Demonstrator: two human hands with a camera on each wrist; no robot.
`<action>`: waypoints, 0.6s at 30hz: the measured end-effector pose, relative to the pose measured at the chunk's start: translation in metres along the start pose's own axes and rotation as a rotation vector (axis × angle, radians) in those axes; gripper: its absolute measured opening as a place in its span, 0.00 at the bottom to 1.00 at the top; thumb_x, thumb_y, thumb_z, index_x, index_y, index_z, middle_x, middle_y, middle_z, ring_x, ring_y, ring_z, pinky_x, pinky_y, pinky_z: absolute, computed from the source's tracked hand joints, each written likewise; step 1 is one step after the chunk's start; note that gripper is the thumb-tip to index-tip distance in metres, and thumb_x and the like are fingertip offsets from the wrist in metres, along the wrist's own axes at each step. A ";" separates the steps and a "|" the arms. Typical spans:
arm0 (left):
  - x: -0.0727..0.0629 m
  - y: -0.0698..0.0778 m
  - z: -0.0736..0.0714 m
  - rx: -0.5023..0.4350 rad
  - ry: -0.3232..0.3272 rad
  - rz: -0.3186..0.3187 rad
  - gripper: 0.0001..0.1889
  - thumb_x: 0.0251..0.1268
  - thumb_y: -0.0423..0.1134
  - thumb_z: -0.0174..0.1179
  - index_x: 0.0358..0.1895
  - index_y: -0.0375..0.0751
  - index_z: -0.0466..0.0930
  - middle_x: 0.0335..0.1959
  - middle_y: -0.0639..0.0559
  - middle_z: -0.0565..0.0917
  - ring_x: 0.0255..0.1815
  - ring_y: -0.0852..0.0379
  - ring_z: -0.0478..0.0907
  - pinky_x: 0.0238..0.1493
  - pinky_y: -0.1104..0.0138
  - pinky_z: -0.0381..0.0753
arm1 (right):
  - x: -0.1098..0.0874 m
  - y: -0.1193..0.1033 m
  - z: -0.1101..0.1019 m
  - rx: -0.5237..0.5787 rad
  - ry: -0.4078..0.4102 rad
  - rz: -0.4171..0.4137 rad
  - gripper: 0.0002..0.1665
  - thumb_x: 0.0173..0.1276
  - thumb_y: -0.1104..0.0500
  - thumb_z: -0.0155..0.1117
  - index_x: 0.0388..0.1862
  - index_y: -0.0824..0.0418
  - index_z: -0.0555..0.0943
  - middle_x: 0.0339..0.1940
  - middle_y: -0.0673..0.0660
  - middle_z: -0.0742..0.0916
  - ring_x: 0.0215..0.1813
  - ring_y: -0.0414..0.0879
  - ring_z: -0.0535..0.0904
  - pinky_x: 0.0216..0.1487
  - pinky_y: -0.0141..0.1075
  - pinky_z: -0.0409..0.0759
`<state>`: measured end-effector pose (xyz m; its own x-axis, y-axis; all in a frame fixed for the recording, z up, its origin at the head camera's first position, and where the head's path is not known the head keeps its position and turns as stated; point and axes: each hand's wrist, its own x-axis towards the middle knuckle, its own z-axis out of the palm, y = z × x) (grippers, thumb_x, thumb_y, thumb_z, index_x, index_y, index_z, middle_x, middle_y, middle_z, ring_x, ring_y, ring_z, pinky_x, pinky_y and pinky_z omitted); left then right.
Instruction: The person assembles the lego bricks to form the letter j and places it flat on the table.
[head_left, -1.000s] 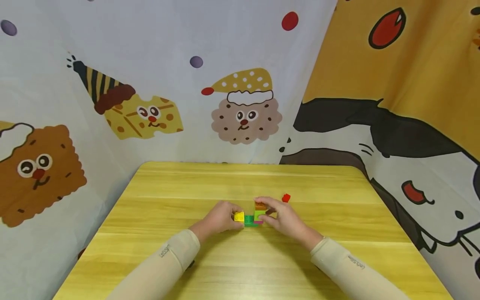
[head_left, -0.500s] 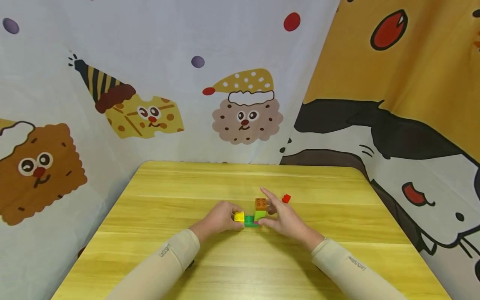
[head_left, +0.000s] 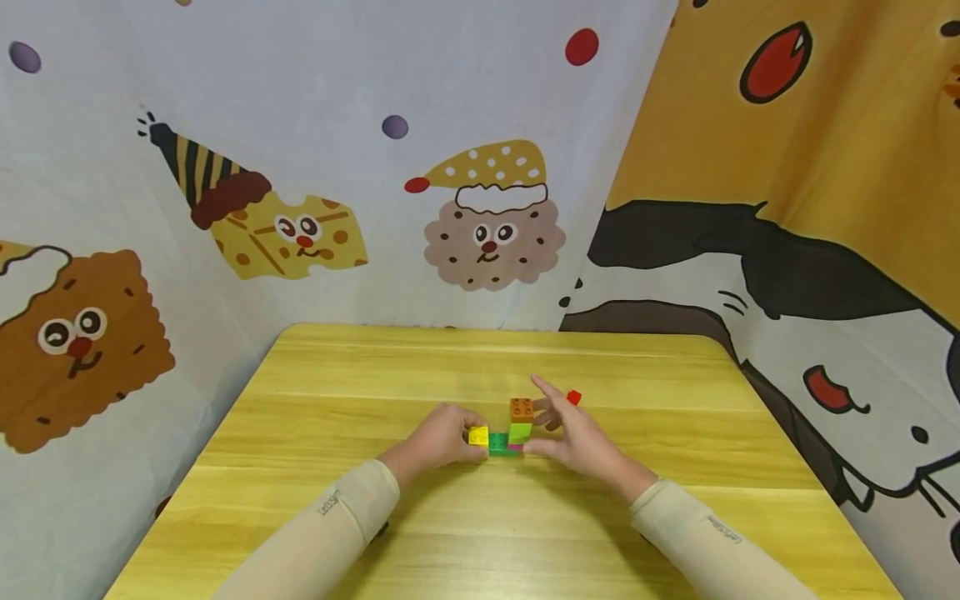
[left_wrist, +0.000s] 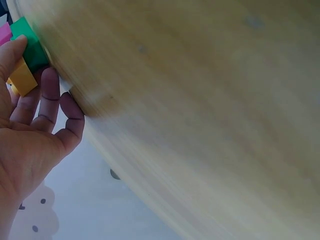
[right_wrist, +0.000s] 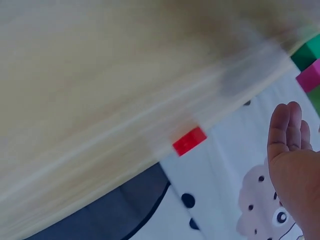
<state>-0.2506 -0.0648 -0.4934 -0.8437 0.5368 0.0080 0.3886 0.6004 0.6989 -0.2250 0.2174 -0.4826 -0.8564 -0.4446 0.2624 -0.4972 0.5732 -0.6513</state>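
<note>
On the table, a toy-brick build has a long green brick point(head_left: 498, 442) at its base. A yellow brick point(head_left: 478, 436) sits on its left end, pinched between the thumb and fingers of my left hand point(head_left: 442, 435). At the right end rises a stack: a magenta brick point(head_left: 516, 447) lowest, a lime brick point(head_left: 520, 433) above it, an orange brick point(head_left: 522, 410) with its studs showing on top. My right hand point(head_left: 577, 437) is spread close beside this stack, index finger raised, holding nothing. In the right wrist view its fingers point(right_wrist: 280, 125) look straight.
A loose red brick point(head_left: 574, 397) lies behind my right hand, partly covered by it in the head view; the right wrist view shows the red brick point(right_wrist: 189, 141) whole. The wooden table point(head_left: 337, 358) ends at a printed cloth backdrop point(head_left: 300, 83).
My right hand has let go of the orange brick and drawn slightly right, its fingers opening and the index finger lifting. The left hand has stayed on the yellow brick.
</note>
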 end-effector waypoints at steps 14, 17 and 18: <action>-0.001 0.001 0.000 -0.005 0.000 -0.011 0.13 0.61 0.37 0.79 0.48 0.42 0.92 0.38 0.55 0.91 0.33 0.64 0.81 0.34 0.72 0.82 | 0.000 0.049 -0.061 -0.109 0.182 0.237 0.39 0.79 0.47 0.67 0.83 0.55 0.67 0.65 0.65 0.87 0.58 0.57 0.87 0.56 0.53 0.87; -0.001 0.001 0.001 -0.010 0.003 -0.011 0.14 0.60 0.37 0.80 0.48 0.41 0.92 0.38 0.54 0.91 0.33 0.64 0.81 0.34 0.72 0.82 | -0.002 0.063 -0.071 -0.110 0.181 0.303 0.39 0.81 0.46 0.65 0.84 0.56 0.67 0.66 0.66 0.86 0.61 0.61 0.86 0.57 0.54 0.87; -0.001 0.001 0.001 -0.010 0.004 -0.011 0.14 0.60 0.37 0.80 0.48 0.41 0.92 0.38 0.54 0.91 0.33 0.64 0.81 0.34 0.72 0.82 | -0.003 0.067 -0.073 -0.110 0.177 0.321 0.38 0.81 0.46 0.65 0.83 0.56 0.67 0.66 0.66 0.86 0.61 0.61 0.85 0.57 0.55 0.87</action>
<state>-0.2492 -0.0645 -0.4936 -0.8492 0.5280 0.0034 0.3759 0.6000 0.7062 -0.2656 0.3074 -0.4753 -0.9769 -0.1102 0.1828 -0.2036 0.7387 -0.6426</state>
